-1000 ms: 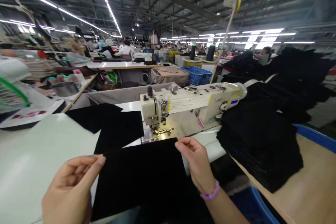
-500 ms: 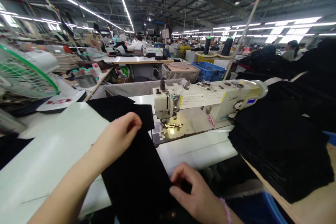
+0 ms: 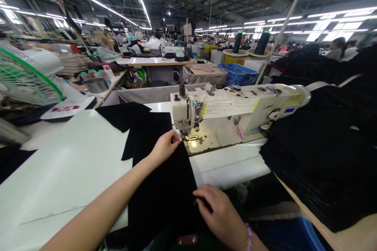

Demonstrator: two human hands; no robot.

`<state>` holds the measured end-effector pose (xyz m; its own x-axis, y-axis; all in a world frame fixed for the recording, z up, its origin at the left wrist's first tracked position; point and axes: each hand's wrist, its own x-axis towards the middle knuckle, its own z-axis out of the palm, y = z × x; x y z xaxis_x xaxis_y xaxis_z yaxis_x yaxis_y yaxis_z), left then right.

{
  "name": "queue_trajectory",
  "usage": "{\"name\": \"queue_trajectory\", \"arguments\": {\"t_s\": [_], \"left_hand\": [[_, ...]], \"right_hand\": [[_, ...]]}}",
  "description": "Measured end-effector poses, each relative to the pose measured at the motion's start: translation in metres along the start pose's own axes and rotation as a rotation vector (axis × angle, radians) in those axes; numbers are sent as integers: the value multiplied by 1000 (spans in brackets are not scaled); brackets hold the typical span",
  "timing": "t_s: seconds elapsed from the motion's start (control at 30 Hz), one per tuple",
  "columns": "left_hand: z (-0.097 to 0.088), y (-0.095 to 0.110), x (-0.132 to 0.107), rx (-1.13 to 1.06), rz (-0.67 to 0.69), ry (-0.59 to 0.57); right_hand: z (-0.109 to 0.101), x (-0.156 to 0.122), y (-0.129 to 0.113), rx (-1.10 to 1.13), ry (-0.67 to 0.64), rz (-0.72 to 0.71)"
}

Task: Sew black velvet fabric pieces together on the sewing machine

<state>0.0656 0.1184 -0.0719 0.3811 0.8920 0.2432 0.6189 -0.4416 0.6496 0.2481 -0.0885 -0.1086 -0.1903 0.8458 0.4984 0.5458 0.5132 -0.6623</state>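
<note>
Left hand (image 3: 165,147): clamps grip on black cloth (image 3: 165,192) beside sewing machine (image 3: 262,100)
Right hand (image 3: 216,211): clamps grip on cloth near front edge of worktop (image 3: 229,170)
Label strip (image 3: 229,108): bears unreadable print

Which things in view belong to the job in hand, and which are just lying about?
Part of the job:
- black cloth, its edge at the fingers of the left hand and right hand
- sewing machine, beside the cloth

Apparently just lying about:
- pink-handled snips, on the machine's base
- metal pot
- blue basket
- fan
</note>
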Motion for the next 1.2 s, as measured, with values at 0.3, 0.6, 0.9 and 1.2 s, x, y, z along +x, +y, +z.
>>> {"name": "queue_trajectory", "arguments": {"t_s": [0.3,0.6,0.9,1.2], "left_hand": [[8,-9,24,-22,-62,-6],[1,15,11,143,-24,88],[-3,70,-121,188,484,-273],[-9,31,-96,367,686,-204]], "right_hand": [[-4,19,1,-243,17,-83],[-8,18,1,-220,-35,-132],[-10,23,4,-189,-98,-131],[-3,62,19,-231,-96,-99]]}}
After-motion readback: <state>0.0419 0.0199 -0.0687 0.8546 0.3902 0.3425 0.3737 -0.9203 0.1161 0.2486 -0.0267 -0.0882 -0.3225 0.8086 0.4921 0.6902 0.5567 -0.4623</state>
